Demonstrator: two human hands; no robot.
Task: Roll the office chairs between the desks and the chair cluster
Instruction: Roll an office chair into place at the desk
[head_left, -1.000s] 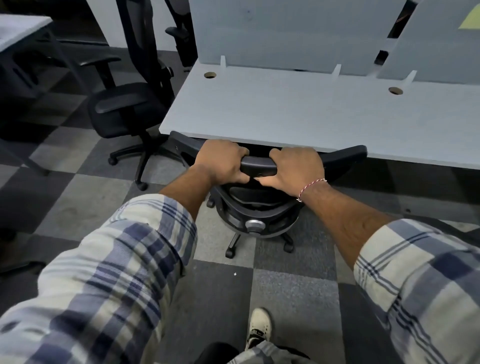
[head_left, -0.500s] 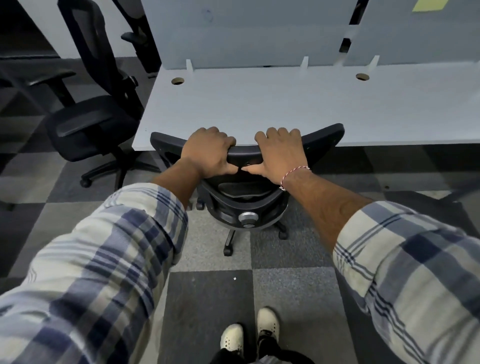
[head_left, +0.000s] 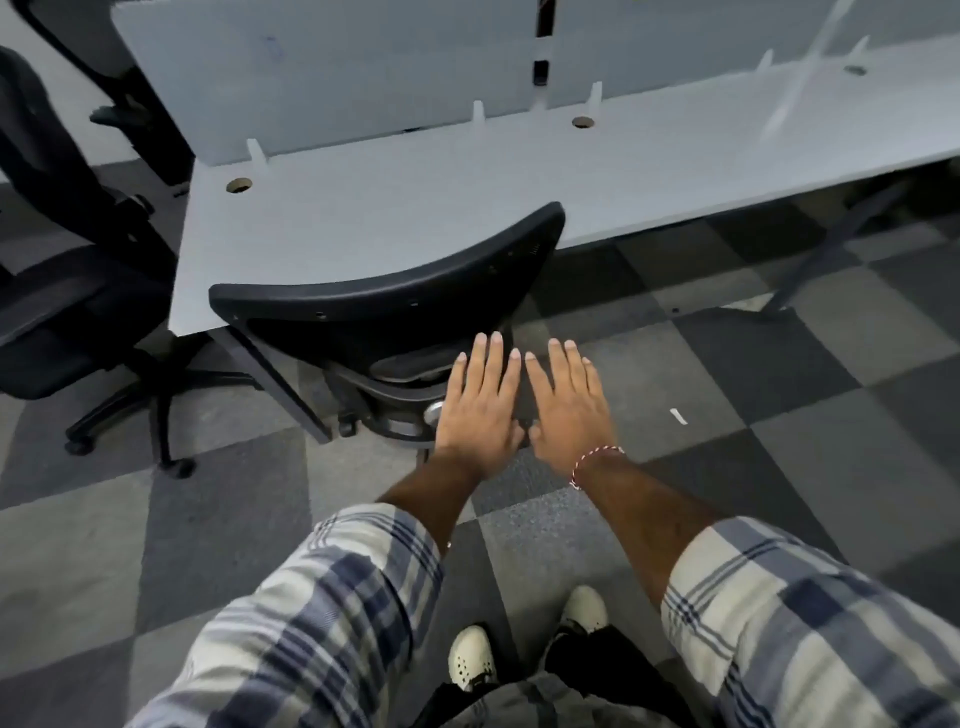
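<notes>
Checkered grey carpet tiles (head_left: 779, 467) cover the floor; a grey desk (head_left: 467, 187) spans from 9 to 2 o'clock, with partition panels (head_left: 311, 67) standing along its far edge. Hidden or unclear: the seat of the office chair (head_left: 384, 280) lies under the desktop, out of sight. Its lower mechanism is partly covered by the left hand (head_left: 480, 405). Whether either hand contacts the chair cannot be determined. Chairs: three. The office chair stands at 12 o'clock from the hands, its backrest top overlapping the near desk edge. A second chair (head_left: 62, 312) at 9 o'clock is cut off by the frame edge. A third chair (head_left: 150, 130) at 11 o'clock is blurred and shows only in part. Hands: two. The left hand and right hand (head_left: 569, 405) lie flat side by side, fingers straight and extended, gripping nothing. A thread band (head_left: 592, 462) circles the right wrist. Cable holes (head_left: 239, 184) in the desktop: three. Shoes (head_left: 470, 657): two, at 6 o'clock, partly covered by trouser legs.
</notes>
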